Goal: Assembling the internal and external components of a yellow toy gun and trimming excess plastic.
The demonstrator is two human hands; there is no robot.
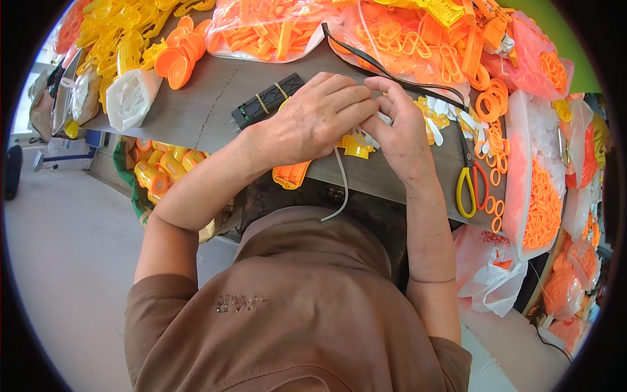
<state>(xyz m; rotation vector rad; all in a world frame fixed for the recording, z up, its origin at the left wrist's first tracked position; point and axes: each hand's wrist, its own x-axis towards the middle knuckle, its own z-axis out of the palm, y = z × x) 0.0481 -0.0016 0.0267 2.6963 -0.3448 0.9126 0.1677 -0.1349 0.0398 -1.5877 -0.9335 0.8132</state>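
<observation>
The yellow plastic parts [356,146] lie on the table [212,98] to the left of the yellow-and-red-handled scissors [468,159], partly hidden under the two hands. A pale cord [344,183] hangs over the table edge, also left of the scissors.

The left hand [323,117] is back-up, its forearm slanting in from the lower left with the elbow bent out; its fingers lie together, bent at the knuckles, and reach right to the other hand. The right hand [398,127] is nearer the scissors, just left of and beyond them, its forearm running almost straight up; its fingers arch left, so that both sets of fingertips meet. I cannot tell whether either hand is closed on anything, as the fingers cover the spot.

An orange-and-yellow piece [292,175] sits well left of the scissors, below the left wrist, and a black ribbed block [268,101] with two tan bands lies farther left and beyond. Orange rings [493,104] are scattered beyond and right of the scissors, and a clear tub [516,163] stands to their right.
</observation>
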